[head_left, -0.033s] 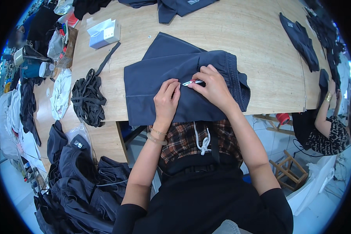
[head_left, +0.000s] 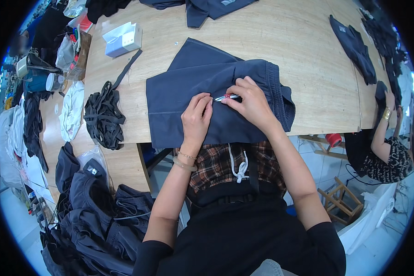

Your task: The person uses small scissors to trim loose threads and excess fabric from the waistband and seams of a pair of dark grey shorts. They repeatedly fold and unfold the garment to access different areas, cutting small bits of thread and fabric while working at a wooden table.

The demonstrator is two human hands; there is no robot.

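Dark navy shorts [head_left: 179,122] lie folded flat at the near edge of the wooden table, their gathered elastic waistband [head_left: 272,87] toward the right. My left hand [head_left: 198,117] rests on the cloth, its thumb and fingers closed in a pinch on the fabric. Just to the right, my right hand [head_left: 250,101] is closed around what look like small thread snips [head_left: 226,97], with a red part and pale pointed tips. Those tips aim left, close to my left fingertips. Whether they touch a thread is too small to tell.
On the wooden table [head_left: 308,60], a bundle of dark straps [head_left: 104,115] and a tissue box [head_left: 123,40] stand left. Dark garments [head_left: 96,216] are heaped at lower left. A co-worker's arm [head_left: 381,138] reaches in at right, near a wooden stool [head_left: 340,201].
My hands, the snips and the shorts keep their places. The co-worker's hand at the right has shifted slightly.
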